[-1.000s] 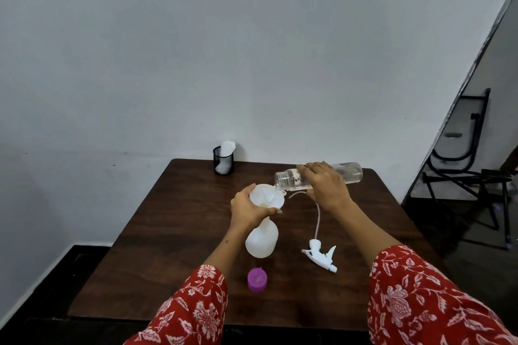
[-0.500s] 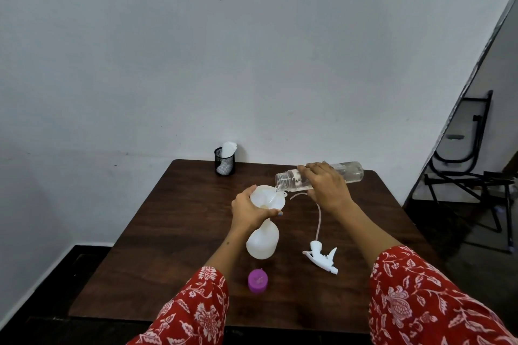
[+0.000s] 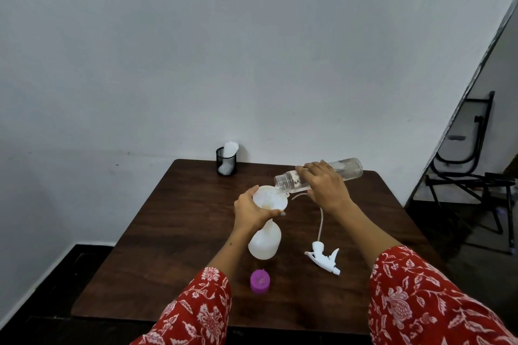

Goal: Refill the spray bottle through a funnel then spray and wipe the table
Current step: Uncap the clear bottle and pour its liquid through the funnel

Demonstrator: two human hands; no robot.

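Observation:
A white spray bottle (image 3: 264, 242) stands upright in the middle of the dark wooden table (image 3: 173, 232), with a white funnel (image 3: 269, 197) in its neck. My left hand (image 3: 252, 210) grips the funnel's rim from the left. My right hand (image 3: 325, 186) holds a clear water bottle (image 3: 347, 167) tipped almost flat, its open mouth over the funnel's right edge, water running in. The white spray head (image 3: 323, 259) with its thin tube lies on the table to the right of the spray bottle. A purple cap (image 3: 260, 280) sits in front of it.
A black mesh cup (image 3: 226, 161) with white cloth or tissue in it stands at the table's far edge by the wall. A folded black metal chair (image 3: 471, 165) leans to the right of the table. The wall runs close behind.
Hands and bottles keep almost the same pose. The clear bottle stays tipped over the funnel, perhaps slightly steeper. Only the view has shifted a little.

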